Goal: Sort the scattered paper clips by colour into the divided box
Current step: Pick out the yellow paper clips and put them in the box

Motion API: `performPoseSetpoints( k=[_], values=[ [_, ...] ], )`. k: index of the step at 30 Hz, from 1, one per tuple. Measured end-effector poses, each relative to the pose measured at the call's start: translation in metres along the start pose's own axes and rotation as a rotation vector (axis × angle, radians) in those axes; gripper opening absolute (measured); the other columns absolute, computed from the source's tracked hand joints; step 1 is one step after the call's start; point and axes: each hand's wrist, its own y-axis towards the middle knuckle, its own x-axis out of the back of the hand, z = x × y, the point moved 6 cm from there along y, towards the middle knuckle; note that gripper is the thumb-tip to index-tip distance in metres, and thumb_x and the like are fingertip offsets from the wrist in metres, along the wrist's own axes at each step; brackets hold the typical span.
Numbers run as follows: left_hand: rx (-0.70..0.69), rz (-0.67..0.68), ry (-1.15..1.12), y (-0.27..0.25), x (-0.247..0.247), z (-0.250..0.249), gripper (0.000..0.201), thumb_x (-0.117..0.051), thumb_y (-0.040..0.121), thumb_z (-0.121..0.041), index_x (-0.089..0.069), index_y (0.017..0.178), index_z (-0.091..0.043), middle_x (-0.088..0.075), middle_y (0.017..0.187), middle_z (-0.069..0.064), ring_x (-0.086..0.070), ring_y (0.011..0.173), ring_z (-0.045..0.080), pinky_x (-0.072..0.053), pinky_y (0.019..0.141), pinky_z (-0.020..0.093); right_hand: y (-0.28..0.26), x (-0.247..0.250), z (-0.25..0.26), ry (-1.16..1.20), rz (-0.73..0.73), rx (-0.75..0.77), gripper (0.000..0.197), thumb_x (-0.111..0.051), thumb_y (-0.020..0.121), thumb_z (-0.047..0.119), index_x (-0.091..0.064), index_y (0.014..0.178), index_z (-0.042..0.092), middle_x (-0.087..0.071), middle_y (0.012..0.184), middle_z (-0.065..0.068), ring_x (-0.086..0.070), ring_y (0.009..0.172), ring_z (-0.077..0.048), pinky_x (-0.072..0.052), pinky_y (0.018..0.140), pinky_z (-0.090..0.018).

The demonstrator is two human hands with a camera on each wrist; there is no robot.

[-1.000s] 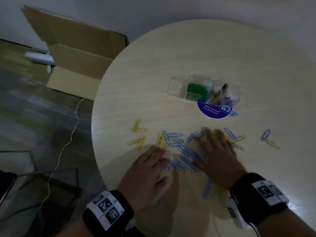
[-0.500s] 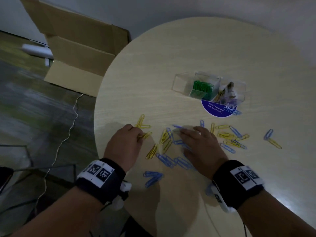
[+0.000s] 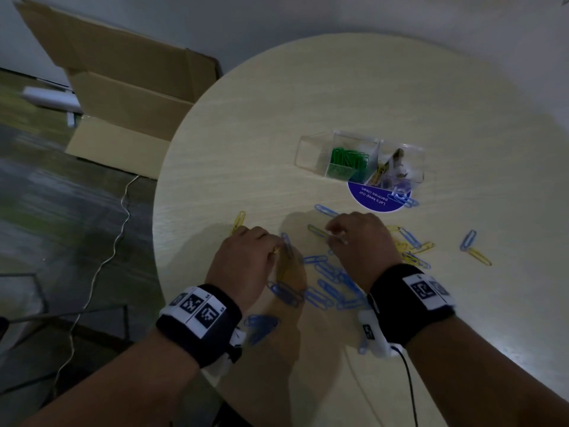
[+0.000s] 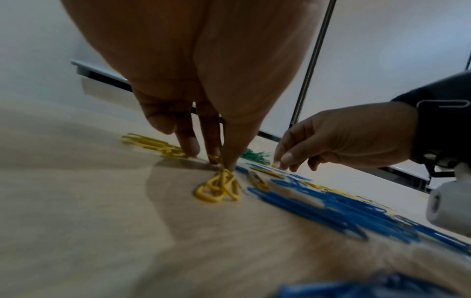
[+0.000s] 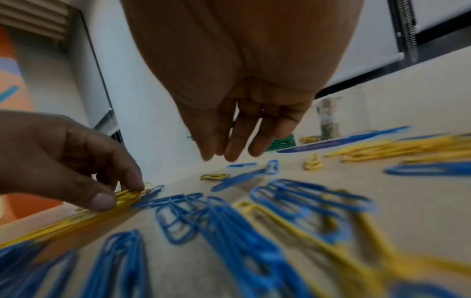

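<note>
The clear divided box stands at mid-table; green clips fill its middle cell, yellow and purple ones lie in the right cell, and the left cell is bare. Blue clips lie heaped between my wrists, and yellow clips lie to their right. My left hand pinches a bunch of yellow clips against the table. My right hand hovers with thumb and fingertips drawn together just beside a single yellow clip. Whether they hold anything is unclear.
A round blue sticker lies on the round wooden table just in front of the box. One blue and one yellow clip lie apart at the right. An open cardboard carton and a cable are on the floor to the left.
Both hands lay flat on the clips a second ago. The left hand went left to the yellow clips and now pinches a bunch. The right hand has lifted and drawn its fingers together.
</note>
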Motion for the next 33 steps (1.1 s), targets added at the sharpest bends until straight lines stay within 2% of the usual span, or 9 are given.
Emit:
performPoseSetpoints(
  k=[3, 6, 12, 16, 19, 23, 27, 30, 33],
  values=[
    [0.104, -0.045, -0.121, -0.001, 0.006, 0.007, 0.021, -0.065, 0.082, -0.012, -0.064, 0.101, -0.021, -0.065, 0.09, 0.004, -0.058, 0.088, 0.03, -0.05, 0.077, 0.041, 0.013, -0.013, 0.006, -0.002, 0.12, -0.06, 0.021, -0.06, 0.079, 0.019, -0.065, 0.099, 0.017, -0.066, 0.1, -0.011, -0.057, 0.096, -0.034, -0.046, 0.083, -0.039],
    [0.136, -0.079, -0.224, -0.003, 0.011, 0.007, 0.024, -0.066, 0.083, -0.01, -0.063, 0.106, -0.019, -0.065, 0.096, 0.004, -0.06, 0.09, 0.026, -0.051, 0.076, 0.037, 0.015, -0.009, 0.004, 0.07, 0.108, -0.112, 0.02, -0.054, 0.082, 0.012, -0.066, 0.097, 0.016, -0.066, 0.103, -0.012, -0.059, 0.097, -0.033, -0.045, 0.082, -0.036],
    [0.158, -0.116, -0.266, -0.007, 0.012, 0.014, 0.02, -0.066, 0.085, -0.01, -0.064, 0.103, -0.019, -0.063, 0.098, 0.002, -0.061, 0.088, 0.022, -0.052, 0.076, 0.036, 0.005, 0.011, -0.012, 0.294, 0.084, -0.198, 0.01, -0.066, 0.081, 0.016, -0.069, 0.087, 0.024, -0.068, 0.079, 0.007, -0.063, 0.082, -0.015, -0.042, 0.071, -0.023],
    [0.209, -0.176, -0.214, -0.008, 0.019, 0.026, 0.01, -0.063, 0.087, -0.015, -0.065, 0.095, -0.021, -0.06, 0.091, -0.001, -0.058, 0.08, 0.02, -0.051, 0.072, 0.036, 0.001, 0.02, -0.022, 0.337, -0.012, -0.267, 0.003, -0.069, 0.079, 0.021, -0.067, 0.082, 0.021, -0.067, 0.078, 0.005, -0.06, 0.076, -0.014, -0.038, 0.067, -0.024],
    [0.351, -0.248, -0.184, -0.004, 0.033, 0.05, 0.007, -0.06, 0.091, -0.02, -0.065, 0.095, -0.019, -0.06, 0.094, 0.002, -0.059, 0.078, 0.024, -0.051, 0.071, 0.038, -0.005, 0.024, -0.022, 0.334, -0.059, -0.302, 0.007, -0.069, 0.076, 0.019, -0.065, 0.082, 0.021, -0.066, 0.075, 0.005, -0.057, 0.073, -0.015, -0.036, 0.065, -0.024],
    [0.444, -0.136, -0.115, 0.011, 0.031, 0.067, 0.016, -0.061, 0.089, -0.032, -0.067, 0.096, -0.019, -0.058, 0.099, 0.003, -0.06, 0.085, 0.025, -0.048, 0.075, 0.035, -0.006, 0.01, 0.01, 0.326, 0.022, -0.144, 0.014, -0.065, 0.077, 0.014, -0.07, 0.086, 0.024, -0.065, 0.074, 0.002, -0.059, 0.071, -0.016, -0.038, 0.065, -0.023],
    [0.387, -0.04, -0.073, 0.023, 0.024, 0.062, 0.01, -0.058, 0.091, -0.019, -0.067, 0.094, -0.016, -0.057, 0.101, 0.006, -0.059, 0.09, 0.026, -0.049, 0.079, 0.036, 0.003, -0.016, 0.022, 0.177, 0.142, -0.036, 0.008, -0.066, 0.079, 0.015, -0.071, 0.085, 0.015, -0.065, 0.09, -0.009, -0.061, 0.086, -0.026, -0.04, 0.074, -0.026],
    [0.392, 0.004, -0.09, 0.023, 0.027, 0.068, 0.01, -0.055, 0.091, -0.016, -0.064, 0.093, -0.017, -0.061, 0.098, 0.008, -0.058, 0.093, 0.028, -0.049, 0.081, 0.04, 0.009, -0.011, 0.01, 0.1, 0.071, -0.074, 0.004, -0.066, 0.078, 0.015, -0.069, 0.079, 0.014, -0.063, 0.089, -0.012, -0.06, 0.086, -0.032, -0.045, 0.077, -0.033],
    [0.385, -0.047, -0.157, 0.013, 0.034, 0.072, 0.007, -0.057, 0.091, -0.017, -0.064, 0.091, -0.019, -0.065, 0.092, 0.002, -0.06, 0.087, 0.021, -0.051, 0.077, 0.037, 0.003, -0.002, 0.027, 0.12, -0.029, 0.149, 0.001, -0.066, 0.073, 0.014, -0.067, 0.073, 0.014, -0.068, 0.085, -0.008, -0.06, 0.083, -0.031, -0.047, 0.077, -0.036]
  ],
)
